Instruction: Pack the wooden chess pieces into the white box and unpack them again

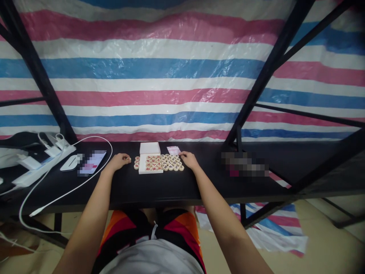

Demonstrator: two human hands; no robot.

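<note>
An open white box (pixel 151 171) sits on the black table, holding rows of round pieces with red characters (pixel 153 163). Its white lid part (pixel 149 148) lies just behind. Left of the box are several loose red-marked pieces (pixel 136 166). My left hand (pixel 119 161) is farther left, fingers closed on a round piece (pixel 129 160). To the box's right, round pieces with dark characters (pixel 172 162) lie in rows. My right hand (pixel 188 158) is at their back right corner, fingertips near a pink and white paper (pixel 173 150); whether it grips anything is too small to tell.
At the left are a phone (pixel 92 163), a white device (pixel 69 163), a power strip (pixel 45 165) and a looping white cable (pixel 85 182). A blurred item (pixel 245 164) lies at the right. Black frame posts (pixel 251 91) and striped sheeting (pixel 154 87) stand behind.
</note>
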